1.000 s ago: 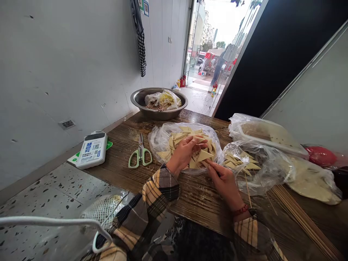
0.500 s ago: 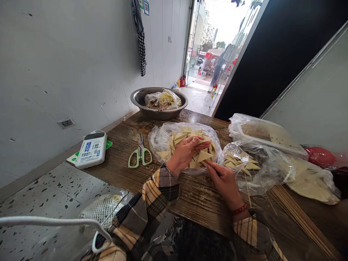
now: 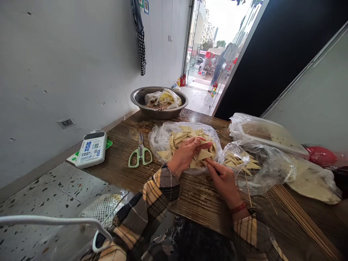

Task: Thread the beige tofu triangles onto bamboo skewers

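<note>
My left hand (image 3: pixel 186 153) lies over an open clear bag (image 3: pixel 160 139) full of pale yellow triangular tofu pieces, its fingers curled round a few triangles (image 3: pixel 203 155). My right hand (image 3: pixel 223 177) is just below and right of it, fingers pinched on a thin skewer whose tip meets the held triangles. A second clear bag (image 3: pixel 261 166) to the right holds skewered triangles, with a bamboo stick (image 3: pixel 248 188) poking out.
Green-handled scissors (image 3: pixel 140 155) lie left of the bag on the wooden table (image 3: pixel 195 199). A steel bowl (image 3: pixel 141 99) with bagged skewers stands at the far edge. Loose bamboo skewers (image 3: pixel 301 217) lie at right, more bags behind them. A white device (image 3: pixel 91 148) sits at the table's left edge.
Both hands have barely shifted; the left fingers have closed slightly over the triangles, and the right hand has edged up toward them.
</note>
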The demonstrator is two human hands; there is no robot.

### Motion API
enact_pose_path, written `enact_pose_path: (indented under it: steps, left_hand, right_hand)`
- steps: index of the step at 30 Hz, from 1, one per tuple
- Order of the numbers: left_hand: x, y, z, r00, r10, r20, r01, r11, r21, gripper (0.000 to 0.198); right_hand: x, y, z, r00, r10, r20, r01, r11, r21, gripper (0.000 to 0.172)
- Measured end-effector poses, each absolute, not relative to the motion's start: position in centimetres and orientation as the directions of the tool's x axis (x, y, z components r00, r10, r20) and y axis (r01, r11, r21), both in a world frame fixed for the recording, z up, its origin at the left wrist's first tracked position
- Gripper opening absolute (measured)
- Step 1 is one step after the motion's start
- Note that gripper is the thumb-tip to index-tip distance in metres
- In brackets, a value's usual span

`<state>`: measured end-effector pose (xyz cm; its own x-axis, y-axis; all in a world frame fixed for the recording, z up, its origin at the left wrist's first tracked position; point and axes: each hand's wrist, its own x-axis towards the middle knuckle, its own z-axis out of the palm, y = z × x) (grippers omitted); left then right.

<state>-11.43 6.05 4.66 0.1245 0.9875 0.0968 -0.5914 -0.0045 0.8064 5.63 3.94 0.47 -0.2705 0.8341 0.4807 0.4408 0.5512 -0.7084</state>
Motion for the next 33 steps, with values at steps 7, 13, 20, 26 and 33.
enact_pose_path:
  steps: [7,13,20,26,33]
  left_hand:
    - [-10.8,6.1,4.4,0.16,0.986,0.052,-0.593,0.053,0.804,0.032]
    - [-10.3,6.2,4.2,0.178,0.983,0.051,-0.646,0.078,0.759,0.029]
    - [-10.6,6.4,4.5,0.18,0.983,0.022,-0.728,0.118,0.675,0.03]
    - [-10.8,6.2,4.6,0.214,0.976,0.048,-0.656,0.107,0.747,0.027]
    - [-10.9,6.2,5.1,0.111,0.994,0.022,-0.628,0.053,0.777,0.03]
  right_hand:
    - [5.3,4.0,0.5,-0.256,0.834,0.489,0.46,0.549,-0.697,0.03]
    - [5.1,3.8,0.9,-0.187,0.859,0.476,0.484,0.502,-0.717,0.03]
    - [5.2,3.7,1.4,-0.13,0.879,0.458,0.503,0.456,-0.734,0.028]
    - [5.0,3.7,1.3,-0.191,0.889,0.417,0.479,0.455,-0.751,0.026]
    - [5.0,4.1,0.9,-0.218,0.922,0.32,0.352,0.381,-0.855,0.032]
